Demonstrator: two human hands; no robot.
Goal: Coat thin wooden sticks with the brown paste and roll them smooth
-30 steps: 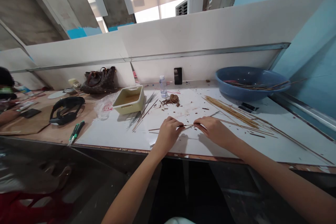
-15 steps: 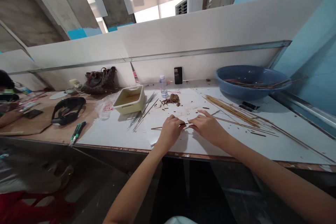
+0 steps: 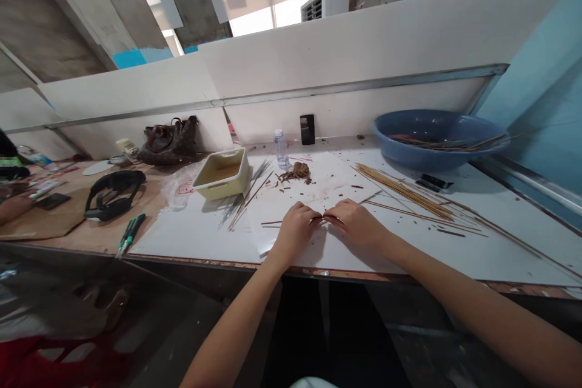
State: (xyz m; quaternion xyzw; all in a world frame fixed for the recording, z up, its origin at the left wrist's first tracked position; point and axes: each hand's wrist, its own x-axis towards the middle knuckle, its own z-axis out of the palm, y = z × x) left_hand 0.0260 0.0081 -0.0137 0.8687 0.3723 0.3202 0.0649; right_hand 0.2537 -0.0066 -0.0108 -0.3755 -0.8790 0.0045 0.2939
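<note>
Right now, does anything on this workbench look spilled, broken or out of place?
Short brown splinters lie scattered over the white table around the brown clump and loose sticks, like debris. Other sticks in the blue basin overhang its rim. The left hand and right hand pinch one thin stick.

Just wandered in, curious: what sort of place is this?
Likely a craft workshop bench: thin sticks lie across the table, more sit in a basin, and the left hand and right hand pinch one stick.
</note>
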